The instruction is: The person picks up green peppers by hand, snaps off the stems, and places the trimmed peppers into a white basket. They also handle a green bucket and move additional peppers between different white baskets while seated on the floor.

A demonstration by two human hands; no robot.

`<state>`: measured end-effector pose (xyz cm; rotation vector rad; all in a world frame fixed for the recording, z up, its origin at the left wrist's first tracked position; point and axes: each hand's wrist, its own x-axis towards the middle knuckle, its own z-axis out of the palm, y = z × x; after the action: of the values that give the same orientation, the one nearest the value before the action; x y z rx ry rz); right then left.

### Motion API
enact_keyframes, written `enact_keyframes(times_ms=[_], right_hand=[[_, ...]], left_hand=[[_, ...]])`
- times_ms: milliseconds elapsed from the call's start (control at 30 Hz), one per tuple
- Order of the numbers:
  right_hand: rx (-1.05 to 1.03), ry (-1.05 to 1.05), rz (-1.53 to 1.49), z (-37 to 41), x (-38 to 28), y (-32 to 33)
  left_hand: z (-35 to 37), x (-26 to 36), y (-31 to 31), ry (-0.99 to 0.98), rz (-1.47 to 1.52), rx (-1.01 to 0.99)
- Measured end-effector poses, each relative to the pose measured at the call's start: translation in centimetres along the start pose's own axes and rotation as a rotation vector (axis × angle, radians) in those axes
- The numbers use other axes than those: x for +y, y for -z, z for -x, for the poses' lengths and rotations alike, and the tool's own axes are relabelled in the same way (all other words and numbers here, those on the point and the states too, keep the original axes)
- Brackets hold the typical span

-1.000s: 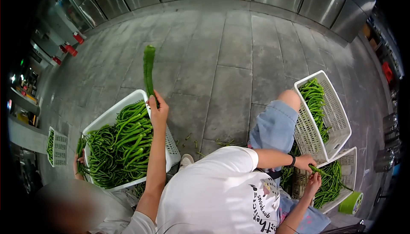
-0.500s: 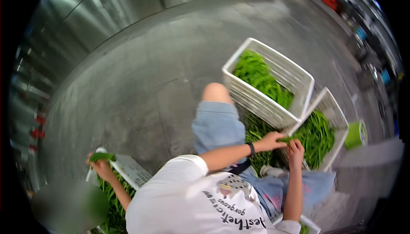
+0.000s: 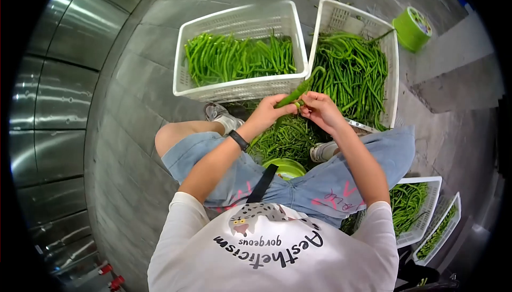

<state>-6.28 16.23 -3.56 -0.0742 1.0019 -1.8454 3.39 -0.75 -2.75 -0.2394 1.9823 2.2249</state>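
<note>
1 wide head-worn view faces forward and down, close above a white, short-sleeved, printed fabric T-shirt (image 3: 277,254).

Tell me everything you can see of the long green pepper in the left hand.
The long green pepper is slender and bright green. Gripped by the left hand, it slants forward and to the right, seen over the near right corner of the left white crate. The hand hides part of it; its far tip is hard to tell. Whether the right hand, nearby, touches it is unclear.

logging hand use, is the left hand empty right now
No, the left hand is closed around a long green pepper.
</note>
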Motion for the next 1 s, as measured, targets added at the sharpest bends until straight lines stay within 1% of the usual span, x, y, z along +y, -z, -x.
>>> enact_keyframes(times_ms=[33, 100, 133, 167, 200, 233, 267, 333, 367, 400, 467, 533, 600, 733, 800, 900, 1000], right_hand=[[0.038, -0.003, -0.02, -0.1, -0.1, -0.3], [0.006, 0.021, 0.396, -0.1, -0.2, 1.0], [-0.011, 0.038, 0.607, 0.1, -0.4, 1.9], [-0.049, 0.13, 0.932, -0.1, 0.4, 3.2], [-0.108, 0.089, 1.195, 0.7, -0.4, 3.1], [-0.077, 0.35, 1.393, 1.0, 0.6, 4.0], [-0.044, 0.618, 1.581, 1.1, 1.7, 4.9], [0.035, 0.365, 1.142, 2.1, -0.7, 2.4], [0.069, 0.246, 0.919, 2.5, -1.6, 1.4], [0.076, 0.277, 0.767, 2.2, -1.7, 1.5], [0.154, 0.296, 0.517, 1.6, -2.0, 1.9], [0.178, 0.245, 0.562, 1.2, -1.6, 3.1], [0.179, 0.217, 0.607, 1.0, -1.1, 3.7], [0.121, 0.092, 0.475, 0.4, 0.0, 3.0], [0.141, 0.082, 0.475, 0.2, 0.4, 2.5], [0.159, 0.069, 0.513, 0.1, 0.8, 2.4], [0.146, 0.062, 0.55, -0.1, 0.8, 2.6]], left_hand=[[-0.1, 0.9, 0.2, 0.027, -0.009, -0.002], [-0.6, 0.7, 0.6, 0.107, -0.019, -0.013], [-0.7, -0.3, 0.9, 0.107, 0.038, 0.038], [-1.0, -1.5, 1.5, 0.102, 0.097, 0.087], [-1.1, -1.7, 1.6, 0.098, 0.158, 0.137], [-1.2, -2.0, 1.5, 0.064, 0.225, 0.183], [-1.4, -2.2, 1.6, 0.072, 0.227, 0.141], [-1.5, -2.0, 1.7, 0.094, 0.23, 0.058], [-1.4, -1.3, 1.3, 0.162, 0.195, -0.007], [-1.5, -1.5, 1.2, 0.168, 0.088, -0.042], [-1.6, -2.4, 0.6, 0.172, -0.117, -0.11], [-1.5, -2.9, -0.4, 0.146, -0.205, -0.157], [-1.1, -2.3, -1.4, 0.16, -0.247, -0.163], [-1.0, -2.2, -1.7, 0.148, -0.228, -0.126], [-0.9, -1.8, -1.7, 0.156, -0.225, -0.101], [-0.7, -2.6, -1.6, -0.016, -0.387, -0.057], [-0.7, -2.7, -1.4, -0.032, -0.533, -0.064]])
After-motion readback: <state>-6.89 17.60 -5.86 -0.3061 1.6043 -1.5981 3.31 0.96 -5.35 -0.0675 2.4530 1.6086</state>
